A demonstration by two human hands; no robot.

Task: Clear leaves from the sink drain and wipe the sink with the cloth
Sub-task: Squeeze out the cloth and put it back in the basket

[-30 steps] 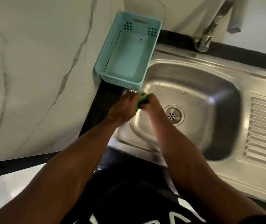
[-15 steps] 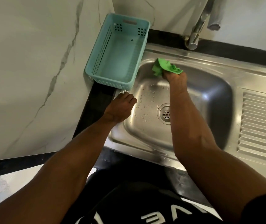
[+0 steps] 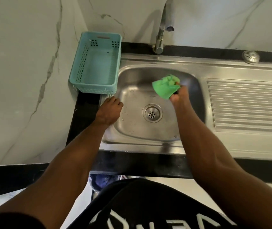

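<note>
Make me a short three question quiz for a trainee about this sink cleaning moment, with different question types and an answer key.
1. True or false: the right hand grips the crumpled green cloth inside the stainless steel sink basin.
2. Multiple choice: where does the left hand rest? A) on the chrome tap B) on the sink's left rim C) over the round metal drain
3. Fill in: the empty teal perforated plastic basket sits to the ___ of the basin.

Key: 1 true; 2 B; 3 left. The chrome tap and round metal drain are untouched, and no leaves show on the drain.
</note>
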